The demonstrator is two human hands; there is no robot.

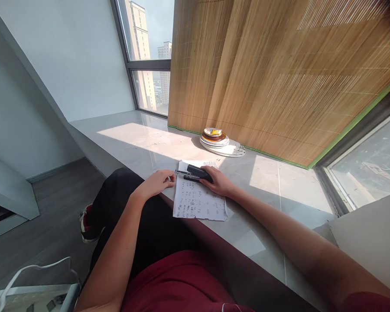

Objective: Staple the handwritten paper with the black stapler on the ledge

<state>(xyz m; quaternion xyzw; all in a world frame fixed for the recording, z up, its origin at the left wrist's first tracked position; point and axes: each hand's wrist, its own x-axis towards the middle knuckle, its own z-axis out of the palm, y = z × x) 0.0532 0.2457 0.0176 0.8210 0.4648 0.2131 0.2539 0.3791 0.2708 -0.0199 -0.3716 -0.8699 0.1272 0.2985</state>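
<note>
- Right now you are at the stapling step, as I read it: your right hand (218, 182) is wrapped over the black stapler (198, 173), fingers clamped around its body, with the stapler's mouth at the top left corner of the sheet of paper (198, 199).
- Your left hand (156, 183) rests at the sheet's left edge, fingers curled loosely together with the tips touching the paper near the stapler's nose; it grips nothing, only steadies the page.
- The sheet lies flat on the stone sill (143, 143), close to the sill's near edge, covered in rows of dark handwriting; the stapler sits on the sheet's far end.
- Judging from this, the next move calls for a firm downward press on the stapler while the left fingertips stay clear of its mouth; a slip would skew the corner.
- Beyond the sheet, a stack of plates (216, 139) stands on the sill against the bamboo blind (279, 78), well apart from the paper.
- Left of the sheet, sun falls across the sill from the window (149, 56); below the sill lies a dark wooden floor (52, 212), and your leg in dark trousers hangs beside it.
</note>
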